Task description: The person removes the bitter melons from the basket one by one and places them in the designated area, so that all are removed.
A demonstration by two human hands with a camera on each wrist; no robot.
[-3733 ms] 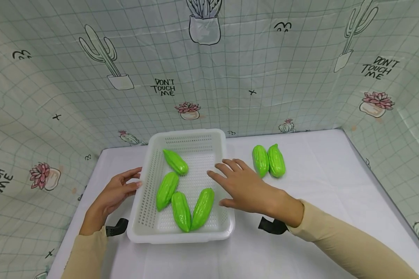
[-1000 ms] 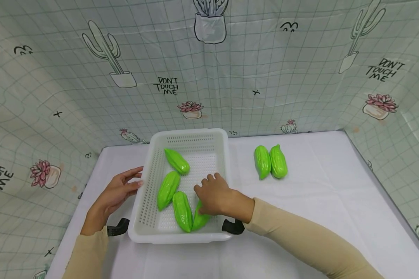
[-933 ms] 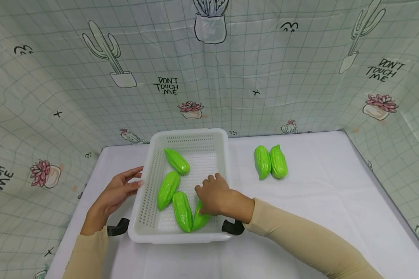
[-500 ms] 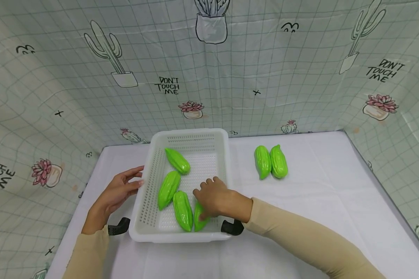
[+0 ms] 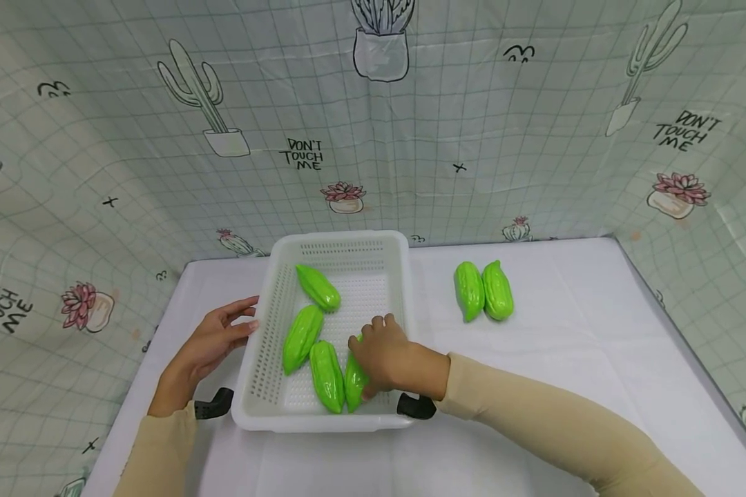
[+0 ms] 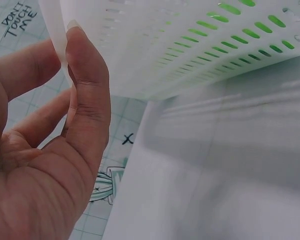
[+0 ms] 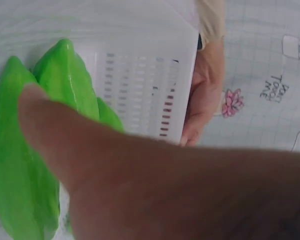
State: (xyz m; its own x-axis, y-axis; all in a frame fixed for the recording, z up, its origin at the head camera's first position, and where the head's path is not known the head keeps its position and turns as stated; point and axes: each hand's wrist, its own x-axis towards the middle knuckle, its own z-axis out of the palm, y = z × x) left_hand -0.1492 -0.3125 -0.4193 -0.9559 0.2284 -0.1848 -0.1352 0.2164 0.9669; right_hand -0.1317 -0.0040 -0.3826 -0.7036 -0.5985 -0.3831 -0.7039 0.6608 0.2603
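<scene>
A white perforated plastic basket (image 5: 323, 422) stands on the table and holds several glossy green ridged gourds. My right hand (image 5: 385, 353) reaches into its near right part and grips one gourd (image 5: 354, 383), its thumb along the near end; the fingers partly cover it. Close-up in the right wrist view, the thumb lies against that gourd (image 7: 15, 150). Just left of it is another gourd (image 5: 327, 376), with one more gourd (image 5: 302, 338) and a gourd (image 5: 318, 288) farther back. On the left side my left hand (image 5: 208, 345) holds the basket rim between thumb and fingers.
Two more green gourds, a left one (image 5: 469, 290) and a right one (image 5: 497, 290), lie side by side on the white-covered table (image 5: 572, 331), right of the basket. A grid-patterned cloth (image 5: 373, 138) with cactus drawings rises behind and at both sides.
My right hand has moved from over the right rim down into the basket and taken hold of the gourd, which now lies straighter front to back. The left hand stays at the rim.
</scene>
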